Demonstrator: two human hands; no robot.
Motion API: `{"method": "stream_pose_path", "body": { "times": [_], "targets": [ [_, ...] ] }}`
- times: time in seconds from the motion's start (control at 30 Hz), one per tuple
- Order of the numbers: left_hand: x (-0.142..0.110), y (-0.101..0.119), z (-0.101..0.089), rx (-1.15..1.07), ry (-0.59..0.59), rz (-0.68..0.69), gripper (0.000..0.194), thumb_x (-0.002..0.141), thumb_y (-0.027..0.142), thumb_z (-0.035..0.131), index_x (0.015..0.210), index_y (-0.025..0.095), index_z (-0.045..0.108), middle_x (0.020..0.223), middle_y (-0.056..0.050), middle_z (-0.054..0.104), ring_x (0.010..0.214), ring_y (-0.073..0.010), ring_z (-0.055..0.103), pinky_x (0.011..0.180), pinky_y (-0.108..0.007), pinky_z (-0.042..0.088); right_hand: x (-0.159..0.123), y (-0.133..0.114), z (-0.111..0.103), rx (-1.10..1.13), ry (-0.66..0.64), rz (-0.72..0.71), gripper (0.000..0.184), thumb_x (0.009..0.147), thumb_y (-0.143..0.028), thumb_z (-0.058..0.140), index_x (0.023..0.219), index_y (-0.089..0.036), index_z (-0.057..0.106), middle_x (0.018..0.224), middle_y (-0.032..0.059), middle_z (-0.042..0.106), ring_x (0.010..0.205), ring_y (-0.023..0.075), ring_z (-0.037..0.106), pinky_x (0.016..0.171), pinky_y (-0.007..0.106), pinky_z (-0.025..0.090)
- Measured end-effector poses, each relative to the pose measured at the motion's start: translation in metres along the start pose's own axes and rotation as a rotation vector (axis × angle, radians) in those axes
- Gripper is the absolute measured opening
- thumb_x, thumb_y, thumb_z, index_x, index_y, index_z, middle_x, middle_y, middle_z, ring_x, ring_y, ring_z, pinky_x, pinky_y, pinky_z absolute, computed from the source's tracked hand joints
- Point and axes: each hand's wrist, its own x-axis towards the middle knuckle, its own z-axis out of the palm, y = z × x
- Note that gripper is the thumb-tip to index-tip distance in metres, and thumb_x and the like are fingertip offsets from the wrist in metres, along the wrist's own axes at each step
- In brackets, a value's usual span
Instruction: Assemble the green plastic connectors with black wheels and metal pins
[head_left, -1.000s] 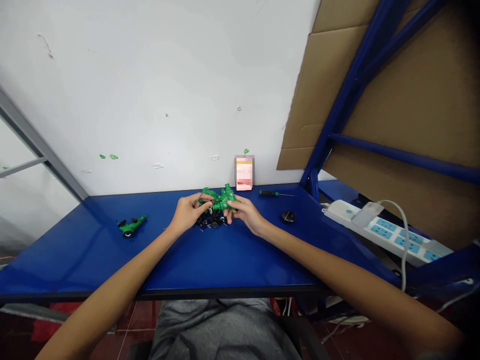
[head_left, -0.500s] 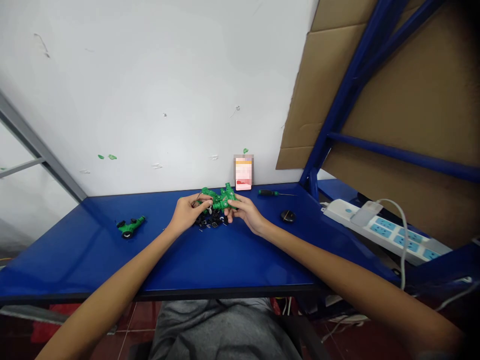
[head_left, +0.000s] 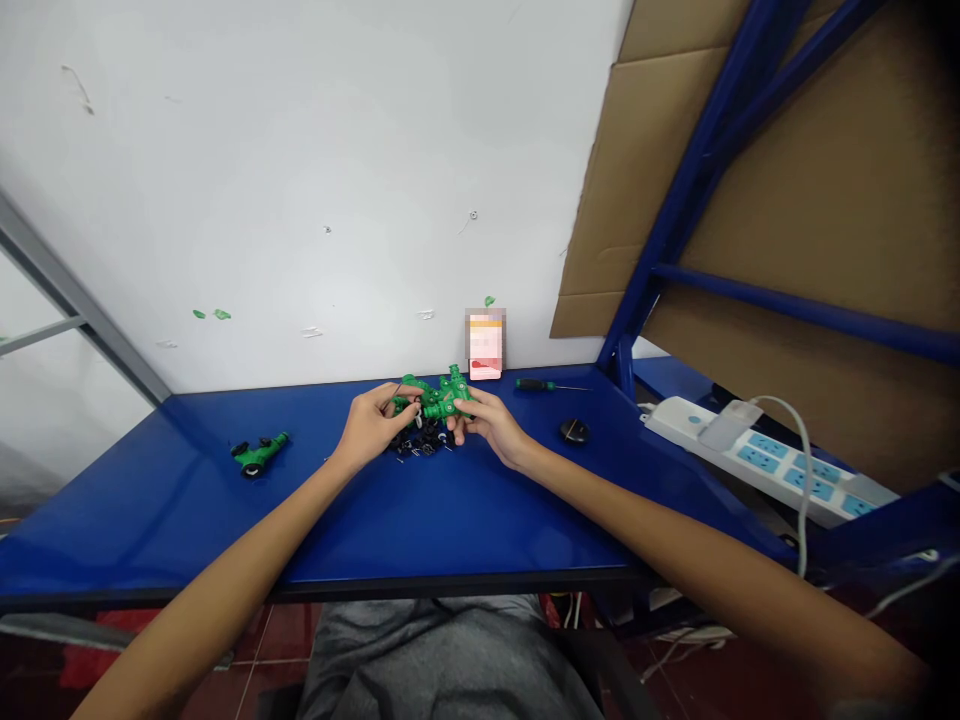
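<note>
My left hand (head_left: 369,426) and my right hand (head_left: 491,428) meet over the middle of the blue table, both gripping a cluster of green plastic fittings (head_left: 439,400). The fingers of both hands cover part of the cluster. Just below it, a heap of small black and metal parts (head_left: 424,442) lies on the table, partly under my fingers. Left of my left hand lies a green part with black wheels (head_left: 259,455). Nearest my right hand, behind it, is a green-handled screwdriver (head_left: 536,385).
The blue table (head_left: 465,530) meets a white wall behind. A blurred card (head_left: 485,345) stands against the wall, and a small black round object (head_left: 574,431) sits to the right. A white power strip (head_left: 757,460) lies beyond the right table edge, below blue shelving and cardboard (head_left: 660,180).
My hands stay on the green fittings with only small finger shifts. The whole view has drifted slightly.
</note>
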Motion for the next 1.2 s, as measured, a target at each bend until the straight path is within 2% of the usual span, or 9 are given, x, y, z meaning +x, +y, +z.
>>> {"method": "stream_pose_path", "body": {
  "times": [0.33, 0.57, 0.87, 1.0, 1.2],
  "targets": [
    [-0.0001, 0.0069, -0.0015, 0.121, -0.023, 0.124, 0.029, 0.099, 0.034, 0.063, 0.114, 0.022, 0.085, 0.066, 0.002, 0.047, 0.058, -0.0123, 0.039, 0.061, -0.026, 0.033, 0.0004, -0.0021, 0.0013, 0.002, 0.012, 0.002, 0.032, 0.085, -0.046, 0.078, 0.093, -0.018, 0.066, 0.075, 0.0032, 0.074, 0.054, 0.0156, 0.065, 0.06, 0.031, 0.052],
    [0.0005, 0.0037, 0.0009, 0.043, -0.024, 0.051, 0.034, 0.101, 0.042, 0.063, 0.11, 0.018, 0.085, 0.072, 0.0, 0.057, 0.057, -0.0109, 0.037, 0.055, -0.025, 0.028, 0.0003, -0.0022, 0.0008, 0.0, 0.01, 0.005, 0.033, 0.084, -0.047, 0.078, 0.093, -0.018, 0.066, 0.074, 0.0026, 0.073, 0.054, 0.0152, 0.064, 0.061, 0.031, 0.052],
    [0.0007, -0.0005, 0.0004, 0.015, -0.041, -0.007, 0.032, 0.096, 0.038, 0.066, 0.114, 0.019, 0.084, 0.067, 0.001, 0.055, 0.055, -0.01, 0.031, 0.053, -0.024, 0.025, 0.0002, -0.0019, 0.0004, -0.01, 0.008, 0.003, 0.033, 0.085, -0.048, 0.078, 0.095, -0.018, 0.066, 0.074, 0.0022, 0.073, 0.054, 0.0152, 0.064, 0.061, 0.032, 0.052],
    [0.0007, 0.0015, 0.0005, -0.042, -0.044, -0.043, 0.035, 0.094, 0.039, 0.069, 0.121, 0.018, 0.078, 0.088, -0.003, 0.071, 0.054, -0.0078, 0.032, 0.052, -0.023, 0.028, 0.0007, 0.0001, -0.001, -0.015, -0.002, 0.002, 0.032, 0.087, -0.047, 0.077, 0.096, -0.018, 0.066, 0.075, 0.0024, 0.073, 0.055, 0.0155, 0.064, 0.061, 0.032, 0.052],
    [0.0007, 0.0035, -0.0002, -0.082, -0.035, -0.043, 0.034, 0.094, 0.042, 0.071, 0.117, 0.016, 0.074, 0.095, -0.005, 0.073, 0.053, -0.0066, 0.034, 0.052, -0.022, 0.031, 0.0001, -0.0009, -0.0009, -0.034, -0.012, -0.007, 0.029, 0.087, -0.045, 0.075, 0.095, -0.018, 0.066, 0.074, 0.0025, 0.074, 0.054, 0.0158, 0.065, 0.061, 0.032, 0.051]
  ]
}}
